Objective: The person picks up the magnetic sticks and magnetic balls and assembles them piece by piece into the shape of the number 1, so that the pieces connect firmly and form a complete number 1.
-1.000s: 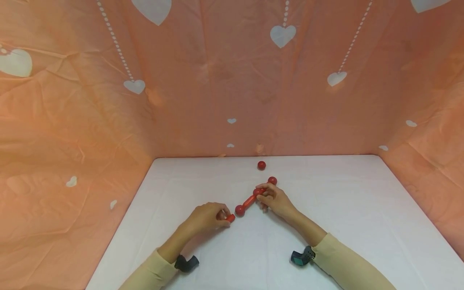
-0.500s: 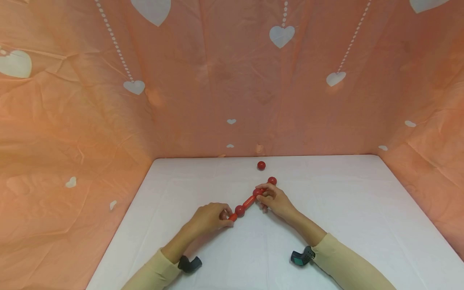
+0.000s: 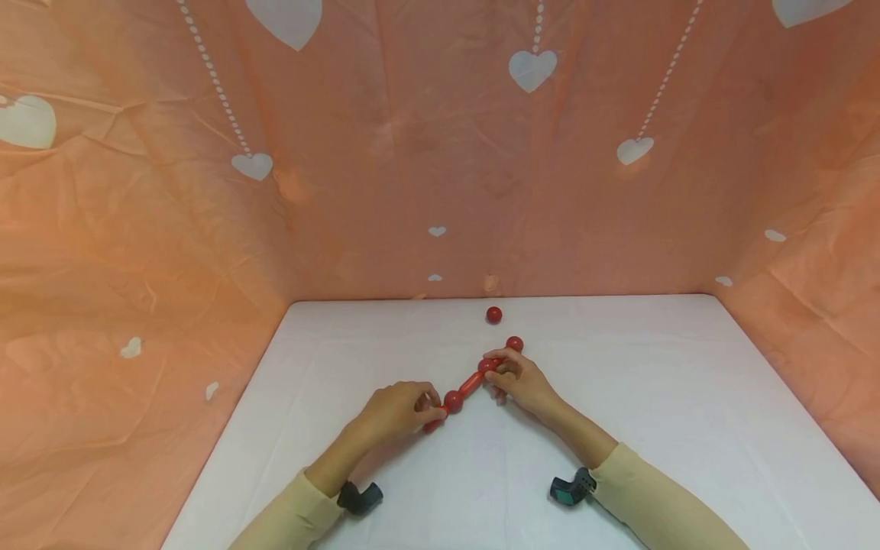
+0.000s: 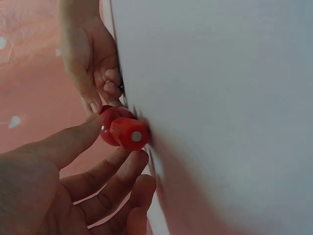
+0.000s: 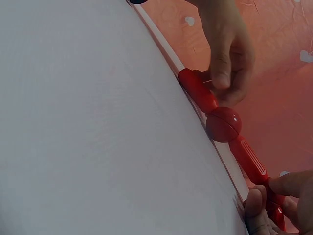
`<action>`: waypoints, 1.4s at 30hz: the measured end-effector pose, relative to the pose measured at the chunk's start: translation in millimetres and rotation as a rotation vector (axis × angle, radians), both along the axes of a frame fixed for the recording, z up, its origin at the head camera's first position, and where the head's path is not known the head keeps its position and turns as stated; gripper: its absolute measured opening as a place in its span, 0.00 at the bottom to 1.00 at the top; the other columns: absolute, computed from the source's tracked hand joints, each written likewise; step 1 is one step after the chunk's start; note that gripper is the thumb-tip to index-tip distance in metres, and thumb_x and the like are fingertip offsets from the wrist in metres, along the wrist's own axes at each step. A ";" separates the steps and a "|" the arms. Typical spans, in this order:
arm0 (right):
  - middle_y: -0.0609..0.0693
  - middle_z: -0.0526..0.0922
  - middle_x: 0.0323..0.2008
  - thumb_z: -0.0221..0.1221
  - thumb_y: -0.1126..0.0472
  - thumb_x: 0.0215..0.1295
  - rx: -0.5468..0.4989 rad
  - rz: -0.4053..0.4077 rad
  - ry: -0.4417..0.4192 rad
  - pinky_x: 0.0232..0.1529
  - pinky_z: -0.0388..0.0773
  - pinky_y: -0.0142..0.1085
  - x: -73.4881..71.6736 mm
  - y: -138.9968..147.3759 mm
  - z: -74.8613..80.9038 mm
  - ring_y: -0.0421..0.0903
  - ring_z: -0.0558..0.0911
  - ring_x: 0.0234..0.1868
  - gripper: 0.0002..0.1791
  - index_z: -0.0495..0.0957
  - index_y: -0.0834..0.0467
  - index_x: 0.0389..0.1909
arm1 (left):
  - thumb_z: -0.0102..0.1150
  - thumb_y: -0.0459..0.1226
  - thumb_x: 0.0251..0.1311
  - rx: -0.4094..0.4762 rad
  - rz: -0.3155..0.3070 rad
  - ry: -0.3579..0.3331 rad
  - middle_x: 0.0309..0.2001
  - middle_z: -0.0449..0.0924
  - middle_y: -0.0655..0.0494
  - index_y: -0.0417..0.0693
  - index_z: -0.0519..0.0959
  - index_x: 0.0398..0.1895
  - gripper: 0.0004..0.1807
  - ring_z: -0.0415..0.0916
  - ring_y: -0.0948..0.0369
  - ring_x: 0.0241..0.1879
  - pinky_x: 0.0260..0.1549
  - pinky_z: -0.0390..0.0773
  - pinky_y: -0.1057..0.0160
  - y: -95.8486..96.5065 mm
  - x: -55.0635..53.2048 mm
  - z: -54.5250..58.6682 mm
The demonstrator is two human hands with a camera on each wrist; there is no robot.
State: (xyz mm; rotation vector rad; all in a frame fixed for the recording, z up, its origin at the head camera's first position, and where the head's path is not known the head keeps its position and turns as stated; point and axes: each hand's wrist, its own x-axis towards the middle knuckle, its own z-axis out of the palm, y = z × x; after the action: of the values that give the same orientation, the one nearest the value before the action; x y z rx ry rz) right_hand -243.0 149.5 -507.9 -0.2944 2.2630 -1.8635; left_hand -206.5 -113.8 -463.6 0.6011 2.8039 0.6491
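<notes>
Red magnetic rods and balls form a slanting chain on the white table. At the chain's near end, a magnetic rod (image 5: 198, 91) meets a red ball (image 3: 453, 401); its pale tip shows in the left wrist view. My left hand (image 3: 399, 411) is loosely about this rod, with a slight gap at the thumb in both wrist views. A second rod (image 3: 470, 385) runs on to the middle ball (image 3: 486, 367), which my right hand (image 3: 524, 382) pinches between thumb and fingers. Beyond it, a further rod, partly hidden by that hand, leads to the far end ball (image 3: 514, 344).
One loose red ball (image 3: 493, 315) lies near the back edge of the white table (image 3: 619, 397). Orange cloth (image 3: 385, 153) with white hearts stands behind and at both sides. Each forearm carries a dark wrist device, such as the right one (image 3: 572, 489).
My left hand brought its rod up to the near ball, and the two now join. Its fingers have since loosened, and the rod's end shows below the thumb. The right hand stayed still.
</notes>
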 end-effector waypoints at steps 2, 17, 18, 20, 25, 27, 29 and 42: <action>0.60 0.80 0.34 0.62 0.57 0.63 0.001 -0.001 0.002 0.28 0.80 0.37 0.6 0.1 -0.4 0.46 0.79 0.26 0.21 0.73 0.53 0.57 | 0.63 0.56 0.56 0.003 0.000 0.006 0.23 0.74 0.69 0.60 0.81 0.39 0.14 0.71 0.67 0.26 0.26 0.70 0.65 1.0 -2.5 1.6; 0.57 0.80 0.34 0.62 0.56 0.64 0.027 -0.005 -0.004 0.30 0.80 0.36 3.5 -1.2 -0.1 0.49 0.80 0.27 0.21 0.72 0.52 0.58 | 0.63 0.50 0.59 0.018 0.016 0.058 0.31 0.79 0.66 0.61 0.80 0.42 0.11 0.75 0.65 0.33 0.31 0.74 0.64 11.0 -26.4 27.1; 0.57 0.80 0.34 0.62 0.56 0.64 0.024 -0.005 -0.005 0.30 0.81 0.36 3.8 -1.6 -0.2 0.49 0.80 0.27 0.21 0.72 0.52 0.58 | 0.63 0.50 0.59 0.018 0.019 0.056 0.31 0.79 0.66 0.61 0.80 0.42 0.11 0.75 0.65 0.33 0.31 0.74 0.64 11.4 -28.9 28.0; 0.57 0.80 0.34 0.62 0.57 0.64 0.018 -0.004 -0.010 0.30 0.81 0.36 4.3 -2.5 -1.0 0.48 0.80 0.27 0.21 0.72 0.52 0.57 | 0.62 0.50 0.59 0.023 0.015 0.055 0.31 0.79 0.65 0.61 0.80 0.42 0.10 0.75 0.65 0.33 0.31 0.74 0.63 12.0 -34.5 29.1; 0.57 0.80 0.35 0.62 0.57 0.64 0.015 -0.004 -0.015 0.30 0.80 0.37 5.0 -3.2 -0.5 0.48 0.80 0.27 0.21 0.73 0.52 0.57 | 0.61 0.49 0.61 0.041 -0.005 0.060 0.32 0.80 0.65 0.59 0.80 0.45 0.12 0.75 0.65 0.32 0.32 0.74 0.63 14.9 -50.5 30.5; 0.57 0.80 0.35 0.62 0.57 0.64 0.020 -0.008 -0.014 0.30 0.80 0.37 4.5 -2.6 0.4 0.48 0.80 0.27 0.21 0.73 0.51 0.57 | 0.62 0.48 0.60 0.057 -0.014 0.069 0.33 0.80 0.65 0.57 0.79 0.48 0.15 0.75 0.65 0.33 0.33 0.74 0.62 16.6 -57.8 31.1; 0.57 0.80 0.36 0.62 0.57 0.63 0.020 -0.009 -0.009 0.30 0.80 0.38 3.5 -1.8 0.9 0.48 0.80 0.28 0.21 0.73 0.51 0.57 | 0.62 0.47 0.60 0.076 -0.030 0.088 0.34 0.81 0.65 0.56 0.78 0.51 0.17 0.76 0.65 0.34 0.34 0.75 0.62 18.8 -65.5 31.5; 0.58 0.80 0.36 0.62 0.58 0.64 0.017 -0.004 -0.014 0.30 0.80 0.37 0.8 0.1 3.5 0.48 0.80 0.27 0.22 0.72 0.53 0.59 | 0.62 0.46 0.61 0.140 -0.099 0.103 0.49 0.79 0.56 0.56 0.74 0.56 0.21 0.76 0.61 0.43 0.41 0.77 0.61 32.9 -109.8 25.6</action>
State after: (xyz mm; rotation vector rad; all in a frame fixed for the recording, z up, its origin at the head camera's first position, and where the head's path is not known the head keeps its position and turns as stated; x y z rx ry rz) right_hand -242.3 149.5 -504.4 -0.2743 2.2710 -1.8412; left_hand -316.3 -80.9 -438.0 0.8164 2.8168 0.8210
